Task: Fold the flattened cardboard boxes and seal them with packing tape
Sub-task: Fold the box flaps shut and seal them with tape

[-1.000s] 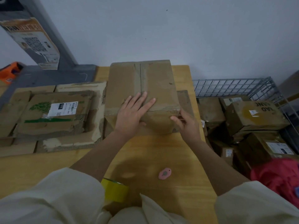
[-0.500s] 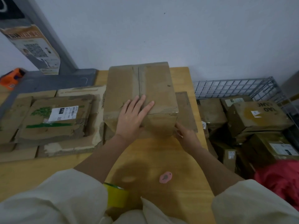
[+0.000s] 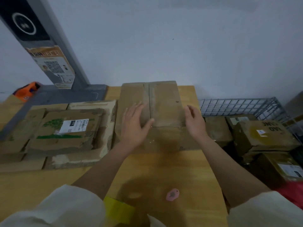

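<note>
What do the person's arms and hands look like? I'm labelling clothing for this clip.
Both forearms are bare below loose cream sleeves pushed up near the elbows. The left hand and right hand wear no gloves; no rings, watch or markings are visible.

- From my remote seat I saw a person's two bare forearms reaching out from the bottom edge of the head view.
- The left hand [image 3: 133,126] and the right hand [image 3: 195,123] wore no gloves, rings or watch that I could make out.
- Both sleeves were loose, cream-white fabric, pushed up near the elbows, softly creased.
- The left sleeve [image 3: 54,208] filled the lower left corner; the right sleeve [image 3: 268,210] filled the lower right.
</note>
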